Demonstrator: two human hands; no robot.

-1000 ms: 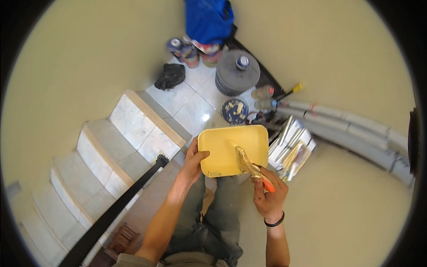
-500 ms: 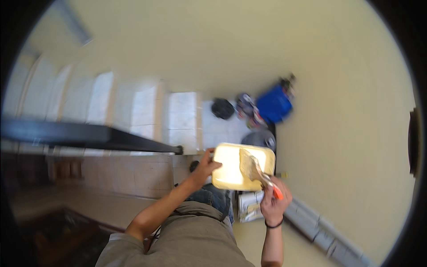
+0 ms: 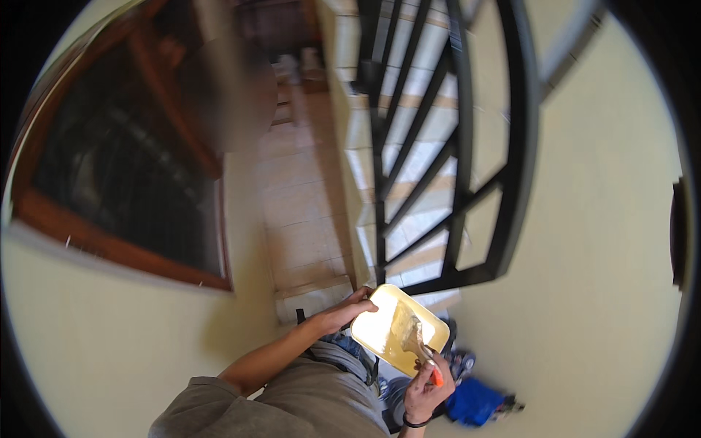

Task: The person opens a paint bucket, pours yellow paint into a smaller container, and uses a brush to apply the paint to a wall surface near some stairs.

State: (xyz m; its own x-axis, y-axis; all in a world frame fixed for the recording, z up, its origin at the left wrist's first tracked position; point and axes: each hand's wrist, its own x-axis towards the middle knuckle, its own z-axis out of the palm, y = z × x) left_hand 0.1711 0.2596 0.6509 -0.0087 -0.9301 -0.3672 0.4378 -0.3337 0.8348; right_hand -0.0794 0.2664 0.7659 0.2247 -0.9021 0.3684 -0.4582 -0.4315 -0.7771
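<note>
My left hand [image 3: 350, 309] is shut on the upper left edge of a yellow plastic tray [image 3: 376, 328], thumb over the rim, low in the middle of the head view. Its inside shines brightly, with pale smears. My right hand [image 3: 427, 387] grips a paintbrush [image 3: 437, 374] with an orange-tipped handle, just at the tray's lower right side. The coated bristle end [image 3: 410, 337] lies over the inside of the tray; whether it touches the surface I cannot tell. A dark band circles my right wrist.
A black metal railing [image 3: 515, 197] stands ahead beside tiled stairs [image 3: 401, 281]. A wood-framed window [image 3: 109, 182] is in the left wall, along a tiled floor [image 3: 292, 182] below. A blue bag [image 3: 471, 400] and other items lie low right; a plain wall [image 3: 599, 204] is right.
My view has swung to the left, bringing the railing and window up front and the blue bag down to the lower right. Both hands still hold the tray and brush.
</note>
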